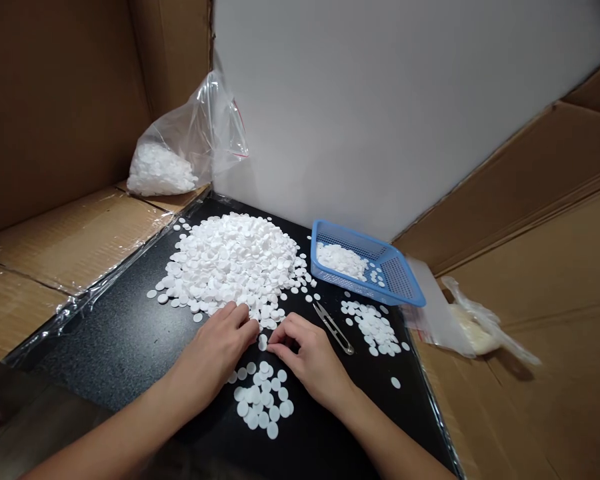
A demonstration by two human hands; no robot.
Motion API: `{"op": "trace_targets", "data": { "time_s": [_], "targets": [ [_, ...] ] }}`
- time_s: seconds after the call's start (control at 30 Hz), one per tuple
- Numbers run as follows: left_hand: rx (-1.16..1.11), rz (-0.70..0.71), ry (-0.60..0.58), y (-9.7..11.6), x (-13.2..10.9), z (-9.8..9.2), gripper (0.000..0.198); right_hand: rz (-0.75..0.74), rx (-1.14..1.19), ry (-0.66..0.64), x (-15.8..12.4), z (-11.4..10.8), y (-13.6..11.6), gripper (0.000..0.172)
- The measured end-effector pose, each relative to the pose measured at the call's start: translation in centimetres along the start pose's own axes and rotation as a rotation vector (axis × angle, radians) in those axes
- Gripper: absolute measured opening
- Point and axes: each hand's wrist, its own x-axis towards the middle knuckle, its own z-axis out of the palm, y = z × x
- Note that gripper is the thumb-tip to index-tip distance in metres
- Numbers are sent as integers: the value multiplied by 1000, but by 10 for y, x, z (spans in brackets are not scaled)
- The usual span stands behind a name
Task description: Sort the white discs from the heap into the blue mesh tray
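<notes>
Between my hands is a small white round disc [263, 343], at the front edge of a large heap of white discs [235, 260]. My right hand [305, 347] is closed in a pinch, thumb and forefinger at the disc's right edge. On the other side my left hand [223, 340] has its fingers curled together close to the same disc; whatever its fingertips hold is hidden. Just in front of both hands lies a loose spread of white discs [265, 400] on the black tabletop [130, 340].
Thread snips [333, 328] lie right of my right hand, beside a smaller group of discs [375, 330]. Behind stands a blue basket [405, 280] partly filled with discs. A clear bag of discs [163, 167] rests on cardboard at left; another plastic bag [475, 327] is at right.
</notes>
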Motion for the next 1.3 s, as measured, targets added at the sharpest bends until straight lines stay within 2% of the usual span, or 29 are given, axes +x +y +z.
{"op": "trace_targets", "data": {
  "time_s": [0.1,0.3,0.43,0.57,0.73,0.9,1.0,1.1,1.3],
  "targets": [
    [11,18,-6,1,0,-2,17,-50,-5,-42,-1,-1,0,16],
    [33,85,30,-4,-7,-6,18,33,-81,-14,4,5,-6,14],
    [60,136,43,-5,-10,-6,21,82,-24,-38,5,5,-10,15],
    [-75,3,68,-3,-10,-6,19,34,-19,-88,3,-2,-9,19],
    [-224,-172,-6,-4,-14,-9,18,-45,-20,-190,-1,-13,-4,17],
    [-281,-201,110,-8,-18,-10,19,-107,35,-35,0,-8,-3,19],
    [-308,-220,135,-9,-23,-12,19,-180,17,1,1,-1,-3,25],
    [-326,-212,101,-10,-31,-14,20,-209,4,12,1,4,-4,29],
    [-364,-107,-68,-8,-48,-16,24,-183,20,-35,-2,2,-4,34]
  ]
}}
